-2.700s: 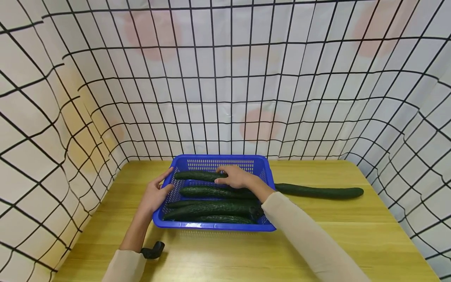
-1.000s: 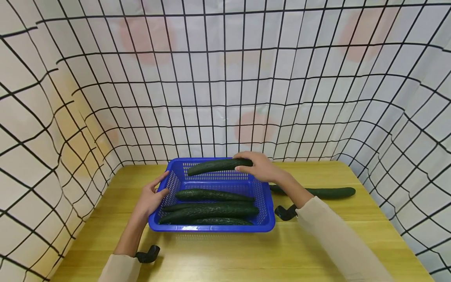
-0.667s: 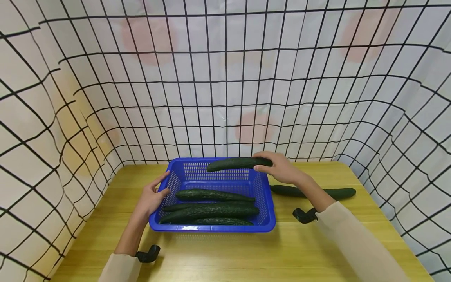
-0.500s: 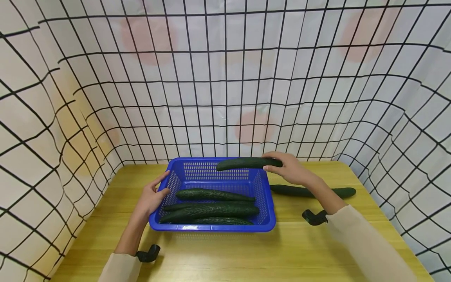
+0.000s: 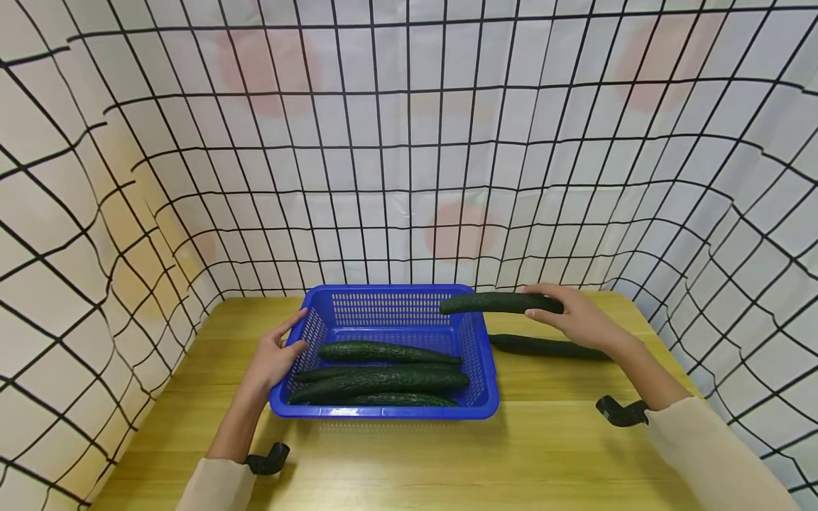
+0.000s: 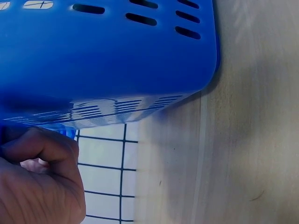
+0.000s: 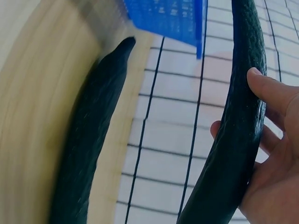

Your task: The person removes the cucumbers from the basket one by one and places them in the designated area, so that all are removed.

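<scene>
In the head view, my right hand holds a dark green cucumber by its right end, raised level over the table. Its left tip overlaps the back right corner of a blue plastic basket. Thumb and fingers wrap this cucumber in the right wrist view. At the basket's left rim is my left hand; the left wrist view shows that hand with bent fingers at the rim. Several cucumbers lie lengthwise in the basket's front half.
Another cucumber lies on the wooden table, right of the basket and below the raised one. A white sheet with a black grid encloses the back and sides. Black wrist mounts stick out by both sleeves.
My right hand has lifted the rearmost cucumber out of the basket and carried it rightward, beyond the right rim. My left hand stays at the left rim.
</scene>
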`<state>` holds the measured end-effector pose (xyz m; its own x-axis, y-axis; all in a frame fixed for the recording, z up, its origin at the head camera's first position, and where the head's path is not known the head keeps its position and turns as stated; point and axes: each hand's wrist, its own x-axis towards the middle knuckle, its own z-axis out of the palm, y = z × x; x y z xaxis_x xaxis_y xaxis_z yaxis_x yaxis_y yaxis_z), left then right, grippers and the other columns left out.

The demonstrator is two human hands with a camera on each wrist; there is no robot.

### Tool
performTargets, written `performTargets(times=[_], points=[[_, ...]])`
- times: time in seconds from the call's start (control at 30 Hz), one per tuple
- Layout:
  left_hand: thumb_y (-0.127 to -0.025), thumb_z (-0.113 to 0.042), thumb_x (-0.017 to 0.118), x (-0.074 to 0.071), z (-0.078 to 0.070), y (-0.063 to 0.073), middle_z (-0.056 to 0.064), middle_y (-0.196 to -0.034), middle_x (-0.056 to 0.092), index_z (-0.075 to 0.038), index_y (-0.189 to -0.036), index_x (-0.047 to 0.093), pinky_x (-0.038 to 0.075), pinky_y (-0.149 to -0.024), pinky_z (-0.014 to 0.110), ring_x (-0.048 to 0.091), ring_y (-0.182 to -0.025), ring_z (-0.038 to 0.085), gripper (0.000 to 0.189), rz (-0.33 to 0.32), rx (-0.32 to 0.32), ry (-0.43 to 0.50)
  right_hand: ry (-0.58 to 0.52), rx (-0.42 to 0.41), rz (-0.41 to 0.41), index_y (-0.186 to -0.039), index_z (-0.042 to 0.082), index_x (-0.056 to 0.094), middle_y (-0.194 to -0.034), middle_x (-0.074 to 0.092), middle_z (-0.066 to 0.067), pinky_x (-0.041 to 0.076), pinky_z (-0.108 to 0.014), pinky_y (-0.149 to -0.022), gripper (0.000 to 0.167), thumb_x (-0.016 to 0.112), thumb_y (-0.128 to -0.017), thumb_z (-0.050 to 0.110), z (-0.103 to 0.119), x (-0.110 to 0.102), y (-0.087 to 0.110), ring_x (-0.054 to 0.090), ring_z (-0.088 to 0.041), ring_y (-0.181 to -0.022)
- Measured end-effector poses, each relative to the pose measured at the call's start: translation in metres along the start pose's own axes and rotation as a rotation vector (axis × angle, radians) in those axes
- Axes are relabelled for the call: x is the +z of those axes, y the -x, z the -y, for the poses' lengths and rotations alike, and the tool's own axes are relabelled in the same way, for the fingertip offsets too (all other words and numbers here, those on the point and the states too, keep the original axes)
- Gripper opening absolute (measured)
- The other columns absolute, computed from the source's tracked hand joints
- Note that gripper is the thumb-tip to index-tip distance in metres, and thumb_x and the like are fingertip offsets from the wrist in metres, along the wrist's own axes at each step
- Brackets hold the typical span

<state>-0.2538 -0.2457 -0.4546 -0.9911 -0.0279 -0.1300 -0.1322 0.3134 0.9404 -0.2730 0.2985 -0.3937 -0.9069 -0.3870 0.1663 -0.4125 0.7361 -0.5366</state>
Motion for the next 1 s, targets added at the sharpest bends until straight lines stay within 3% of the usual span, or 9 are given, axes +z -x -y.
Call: performTargets(times=[0.57, 1.0], points=[[-0.101, -0.010, 0.058, -0.001, 0.002, -0.001, 0.038, -0.138, 0.057, -0.031, -0.162, 0.036, 0.065, -0.072, 0.039, 0.075, -0.095, 0.032, 0.068, 0.016, -0.010, 0.037, 0.030, 0.046, -0.055, -0.145, 0.006, 0.055, -0.150, 0.050, -0.026, 0.040, -0.071, -0.100, 0.051, 0.067, -0.101, 0.029, -0.052, -0.021, 0.056, 0.043, -0.053, -0.136], [-0.102, -0.010, 0.057, -0.001, 0.001, 0.002, 0.035, -0.148, 0.049, -0.033, -0.161, 0.035, 0.064, -0.074, 0.038, 0.072, -0.106, 0.038, 0.068, 0.030, 0.018, 0.033, 0.045, 0.115, -0.018, -0.144, 0.010, 0.056, -0.150, 0.051, -0.026, 0.042, -0.069, -0.098, 0.052, 0.067, -0.100, 0.035, -0.091, -0.006, 0.086, 0.043, -0.054, -0.137]])
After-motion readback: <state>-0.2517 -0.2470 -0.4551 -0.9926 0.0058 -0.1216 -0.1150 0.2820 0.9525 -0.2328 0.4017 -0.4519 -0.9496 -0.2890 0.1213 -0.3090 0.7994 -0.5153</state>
